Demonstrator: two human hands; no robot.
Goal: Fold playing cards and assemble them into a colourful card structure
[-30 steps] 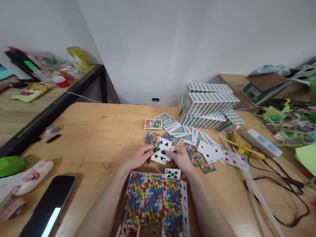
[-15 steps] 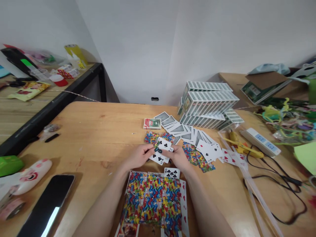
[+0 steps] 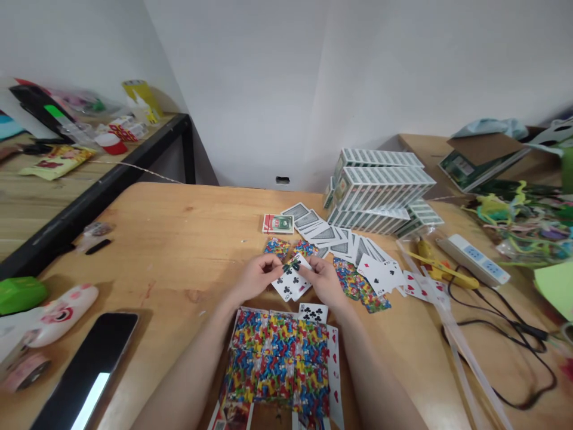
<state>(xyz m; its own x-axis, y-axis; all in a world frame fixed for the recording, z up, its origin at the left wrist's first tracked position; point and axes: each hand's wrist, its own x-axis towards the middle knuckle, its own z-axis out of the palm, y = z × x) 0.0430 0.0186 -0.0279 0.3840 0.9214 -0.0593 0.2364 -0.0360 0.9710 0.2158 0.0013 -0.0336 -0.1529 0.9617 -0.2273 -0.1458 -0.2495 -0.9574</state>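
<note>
Between my hands are a few white playing cards (image 3: pixel 286 288) with black clubs, one a six, overlapping at an angle. My left hand (image 3: pixel 259 278) pinches their upper left side. My right hand (image 3: pixel 323 279) is closed on their right side, thumb over the face. Dark green shows at both thumb tips. Nearer to me, between my forearms, lies a block of colourful patterned pieces (image 3: pixel 280 358) in rows, with a ten of clubs (image 3: pixel 312 312) showing at its far edge and a heart card (image 3: pixel 335 376) along its right side. Fingers partly hide the held cards.
Loose face-down cards (image 3: pixel 308 221) spread beyond my hands, beside a card box (image 3: pixel 278 224). Striped card packs (image 3: pixel 385 188) are stacked at the back. Right are a yellow glue gun (image 3: pixel 443 272), a power strip (image 3: pixel 474 260) and cables; left, a phone (image 3: pixel 85 370).
The held cards have turned and now overlap more closely. My right hand has shifted slightly, its thumb moving up along the cards. The view has moved slightly.
</note>
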